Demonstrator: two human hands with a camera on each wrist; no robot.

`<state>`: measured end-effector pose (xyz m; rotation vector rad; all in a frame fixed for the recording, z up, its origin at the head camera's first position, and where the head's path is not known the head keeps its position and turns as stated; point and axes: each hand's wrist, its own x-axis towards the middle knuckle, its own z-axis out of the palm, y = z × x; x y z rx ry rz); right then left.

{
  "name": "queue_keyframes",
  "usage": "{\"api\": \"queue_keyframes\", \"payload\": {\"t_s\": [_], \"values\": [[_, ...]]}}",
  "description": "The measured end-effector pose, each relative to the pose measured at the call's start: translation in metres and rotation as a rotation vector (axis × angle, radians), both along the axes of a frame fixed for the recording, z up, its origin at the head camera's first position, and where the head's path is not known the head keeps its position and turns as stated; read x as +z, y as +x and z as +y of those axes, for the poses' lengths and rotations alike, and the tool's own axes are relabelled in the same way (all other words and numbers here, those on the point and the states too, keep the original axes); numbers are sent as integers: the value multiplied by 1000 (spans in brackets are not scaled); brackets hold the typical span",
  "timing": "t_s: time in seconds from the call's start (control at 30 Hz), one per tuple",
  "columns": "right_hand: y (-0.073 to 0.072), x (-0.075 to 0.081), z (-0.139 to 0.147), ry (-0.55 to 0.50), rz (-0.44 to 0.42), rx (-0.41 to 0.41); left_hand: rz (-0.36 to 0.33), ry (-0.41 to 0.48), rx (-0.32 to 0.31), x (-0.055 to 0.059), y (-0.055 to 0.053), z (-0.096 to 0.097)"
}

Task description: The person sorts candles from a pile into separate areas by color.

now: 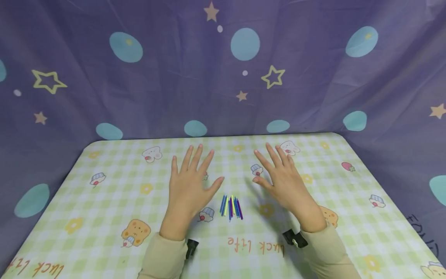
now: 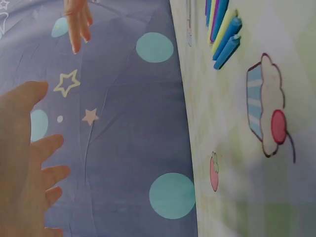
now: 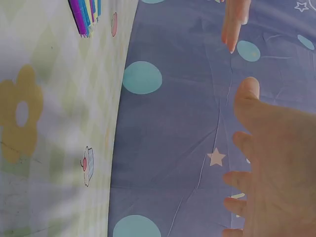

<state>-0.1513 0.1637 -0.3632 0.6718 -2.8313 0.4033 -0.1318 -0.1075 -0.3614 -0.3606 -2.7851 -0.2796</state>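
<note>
Several thin candles [image 1: 226,206] in blue, yellow and purple lie side by side in a small bunch on the table. Wick-like tips show on the blue candles [image 2: 228,37] in the left wrist view. My left hand [image 1: 188,188] is raised above the cloth to the left of the bunch, palm down with fingers spread straight. On the other side my right hand [image 1: 287,186] hovers likewise, its fingers spread and extended. Neither hand touches the candles or holds anything. In the right wrist view the purple candle [image 3: 76,17] is cut off by the top edge.
A green-and-white checked tablecloth [image 1: 115,201] with printed cupcakes, flowers and lettering covers the table. Behind it hangs a purple curtain [image 1: 156,89] with stars and turquoise spots. Dark straps or mounts [image 1: 191,248] show at both sleeve cuffs.
</note>
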Motion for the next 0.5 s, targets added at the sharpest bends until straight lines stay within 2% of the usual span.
{"api": "queue_keyframes", "payload": {"t_s": [0.37,0.5], "values": [[0,-5,-4,-3,-35,11,7,-12,-33,-7,1,4],[-1,-6,-5,-8,-31,24,-25,-17,-49,-10,0,7]]}}
